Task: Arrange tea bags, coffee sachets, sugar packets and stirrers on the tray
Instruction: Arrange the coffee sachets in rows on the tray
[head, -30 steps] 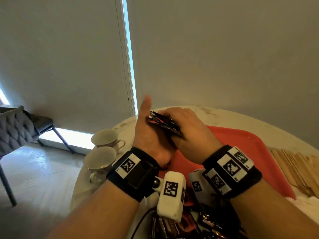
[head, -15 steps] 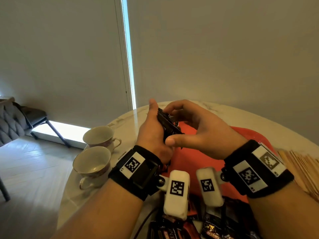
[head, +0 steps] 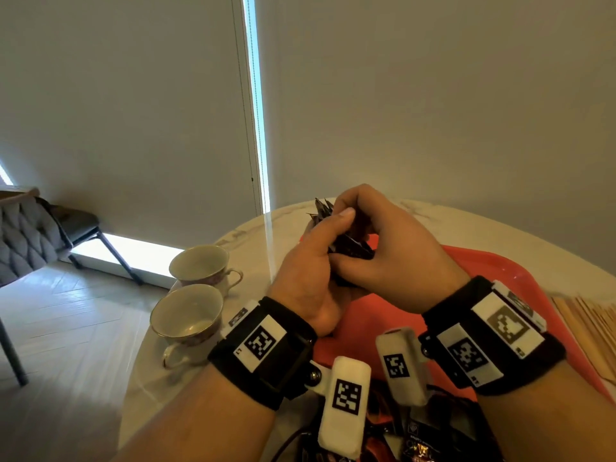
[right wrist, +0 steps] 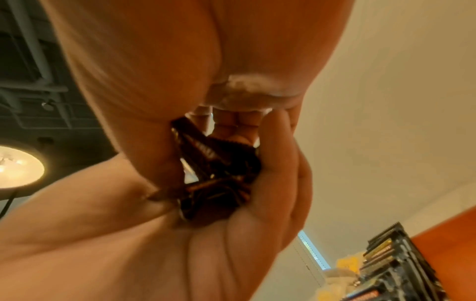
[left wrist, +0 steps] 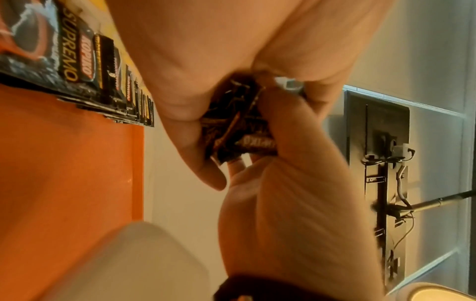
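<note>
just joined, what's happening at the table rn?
A person is gathering a bunch of dark coffee sachets, gripped between the left hand and right hand above the red tray. A row of sachets already lies on the tray. Two teacups stand on the table left of the tray, wooden stirrers lie to its right, and more sachets sit at the near edge.
</note>
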`<state>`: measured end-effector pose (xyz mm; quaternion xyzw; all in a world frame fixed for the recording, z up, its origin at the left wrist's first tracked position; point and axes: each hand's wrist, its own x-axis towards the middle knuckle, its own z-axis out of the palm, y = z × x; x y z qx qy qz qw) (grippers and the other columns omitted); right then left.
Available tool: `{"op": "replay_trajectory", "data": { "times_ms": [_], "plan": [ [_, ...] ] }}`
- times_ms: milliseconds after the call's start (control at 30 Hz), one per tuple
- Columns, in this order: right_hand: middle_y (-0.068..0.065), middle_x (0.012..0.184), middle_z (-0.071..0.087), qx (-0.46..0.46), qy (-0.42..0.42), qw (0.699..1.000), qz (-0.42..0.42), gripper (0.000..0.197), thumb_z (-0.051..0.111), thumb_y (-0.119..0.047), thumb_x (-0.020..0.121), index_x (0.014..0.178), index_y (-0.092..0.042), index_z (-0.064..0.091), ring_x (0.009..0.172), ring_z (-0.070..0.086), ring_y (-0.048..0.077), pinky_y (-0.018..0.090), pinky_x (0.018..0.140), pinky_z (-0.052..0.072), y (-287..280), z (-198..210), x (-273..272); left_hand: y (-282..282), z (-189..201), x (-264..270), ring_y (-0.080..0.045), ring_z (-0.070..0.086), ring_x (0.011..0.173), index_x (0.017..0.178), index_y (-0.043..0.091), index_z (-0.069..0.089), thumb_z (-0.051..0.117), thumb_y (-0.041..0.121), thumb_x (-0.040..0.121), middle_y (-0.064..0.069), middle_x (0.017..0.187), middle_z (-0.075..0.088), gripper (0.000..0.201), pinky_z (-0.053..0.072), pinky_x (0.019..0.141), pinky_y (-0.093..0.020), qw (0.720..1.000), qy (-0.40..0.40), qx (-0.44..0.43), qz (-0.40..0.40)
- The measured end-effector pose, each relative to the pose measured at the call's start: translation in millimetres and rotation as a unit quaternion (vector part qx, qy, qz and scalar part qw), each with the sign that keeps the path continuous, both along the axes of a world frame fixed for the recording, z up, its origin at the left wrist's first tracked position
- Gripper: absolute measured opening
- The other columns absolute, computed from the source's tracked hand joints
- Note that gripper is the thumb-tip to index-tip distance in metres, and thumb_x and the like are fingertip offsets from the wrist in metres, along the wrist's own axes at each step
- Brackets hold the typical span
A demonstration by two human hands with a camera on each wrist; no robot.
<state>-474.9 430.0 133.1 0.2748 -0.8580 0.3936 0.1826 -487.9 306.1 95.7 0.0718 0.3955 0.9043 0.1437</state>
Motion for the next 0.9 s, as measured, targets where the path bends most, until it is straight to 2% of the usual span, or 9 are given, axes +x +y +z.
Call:
{"op": "replay_trajectory", "data": {
  "times_ms": [100,167,233,333,433,567,700,800,900],
  "plan": [
    [-0.014,0.121,0.056,0.021,-0.002,0.999,0.029,0.051,0.087,-0.032,0.072,0.117,-0.030,0.062,0.112,0.056,0.003,0.015,0.090,0.048,1,7,-2,-4,0,-2,-0.025,0.074,0.101,0.122,0.014,0.066,0.063,0.029,0.086,-0.010,0.106,0.073,0.040,0.061,0.075,-0.038,0.997,-0.006,0.073,-0.003],
    [-0.022,0.127,0.053,0.024,-0.061,0.996,0.065,0.064,0.087,-0.052,0.067,0.124,-0.035,0.064,0.119,0.053,-0.005,0.012,0.093,0.047,5,11,0,-10,0,-3,-0.030,0.071,0.106,0.126,0.011,0.065,0.056,0.022,0.087,-0.015,0.114,0.071,0.041,0.059,0.082,-0.041,0.995,-0.014,0.097,-0.013],
    [-0.024,0.127,0.057,0.006,-0.082,0.994,0.076,0.063,0.080,-0.062,0.072,0.127,-0.037,0.065,0.118,0.055,-0.008,0.012,0.091,0.049,8,12,0,-14,-1,-5,-0.032,0.072,0.099,0.130,0.005,0.064,0.054,0.017,0.084,-0.018,0.114,0.071,0.049,0.060,0.077,-0.041,0.997,-0.020,0.074,-0.008],
    [-0.014,0.119,0.066,-0.068,-0.031,0.997,0.018,0.033,0.073,-0.043,0.090,0.121,-0.032,0.071,0.113,0.063,0.002,0.025,0.093,0.055,14,4,-14,-18,-2,-7,-0.036,0.073,0.092,0.136,0.000,0.059,0.051,0.008,0.092,-0.022,0.112,0.072,0.045,0.061,0.071,-0.047,0.999,-0.020,0.045,0.010],
    [-0.013,0.124,0.060,-0.090,0.014,0.995,-0.044,0.033,0.075,-0.019,0.088,0.118,-0.032,0.072,0.117,0.060,0.006,0.035,0.103,0.052,21,-3,-26,-20,-2,-7,-0.036,0.075,0.089,0.134,-0.002,0.059,0.053,0.003,0.095,-0.022,0.108,0.073,0.041,0.062,0.074,-0.049,0.999,-0.026,0.028,0.026],
    [-0.014,0.126,0.059,-0.078,-0.049,0.993,-0.077,0.052,0.082,-0.025,0.083,0.129,-0.037,0.063,0.113,0.060,0.001,0.027,0.092,0.056,26,-5,-30,-21,0,-7,-0.032,0.072,0.088,0.135,-0.006,0.059,0.063,0.010,0.093,-0.023,0.113,0.069,0.045,0.060,0.067,-0.041,0.999,-0.024,0.014,0.046],
    [-0.002,0.095,0.073,-0.212,-0.119,0.968,-0.065,0.039,0.084,-0.009,0.080,0.114,-0.022,0.069,0.082,0.070,0.010,0.024,0.067,0.055,26,-4,-30,-20,-2,-10,-0.036,0.069,0.098,0.132,-0.002,0.063,0.070,0.014,0.088,-0.024,0.121,0.069,0.048,0.059,0.071,-0.042,0.995,-0.048,0.006,0.087],
    [0.001,0.085,0.071,-0.273,-0.067,0.952,-0.117,0.035,0.083,-0.006,0.077,0.096,-0.027,0.062,0.069,0.068,0.012,0.028,0.059,0.057,27,-1,-28,-24,-2,-14,-0.038,0.073,0.103,0.124,0.000,0.067,0.062,0.008,0.094,-0.021,0.119,0.074,0.032,0.060,0.068,-0.041,0.988,-0.073,0.000,0.134],
    [-0.003,0.072,0.061,-0.192,0.002,0.970,-0.148,0.025,0.077,-0.005,0.076,0.082,-0.023,0.060,0.060,0.054,0.007,0.021,0.055,0.048,26,1,-25,-24,0,-15,-0.033,0.076,0.097,0.120,0.001,0.065,0.055,0.002,0.098,-0.016,0.113,0.078,0.025,0.062,0.061,-0.039,0.985,-0.053,-0.016,0.165]
  ]
}}
